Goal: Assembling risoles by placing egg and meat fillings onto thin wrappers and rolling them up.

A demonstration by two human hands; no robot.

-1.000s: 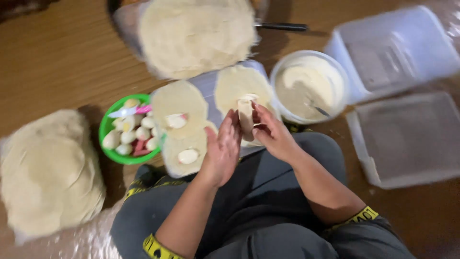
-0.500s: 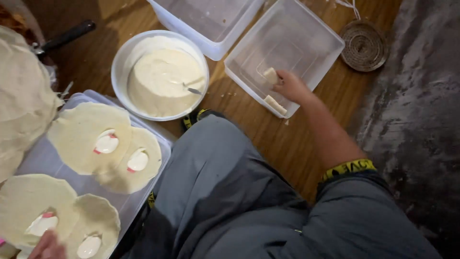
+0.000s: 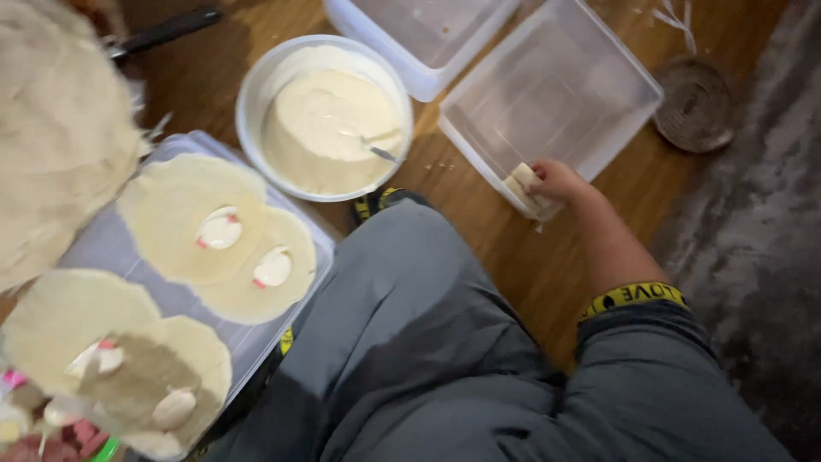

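My right hand (image 3: 556, 181) holds a small rolled wrapper (image 3: 523, 185) at the near corner of a clear plastic container (image 3: 590, 51) on the wooden floor. My left hand is out of view. To the left, a clear board (image 3: 111, 248) carries several round thin wrappers (image 3: 175, 214), each with a piece of white filling (image 3: 218, 231) on it. A white bowl (image 3: 252, 85) of pale batter with a spoon (image 3: 376, 152) in it stands between the board and the container.
A second clear container (image 3: 428, 34) sits at the top. A stack of wrappers (image 3: 51, 128) lies at far left with a dark pan handle (image 3: 162, 30) above it. A round woven coaster (image 3: 694, 104) lies at right. My grey-trousered knees (image 3: 428, 342) fill the foreground.
My hands were together rolling a wrapper over the board; the view swung right, and my right hand carried the roll into the clear container, now low at its near corner.
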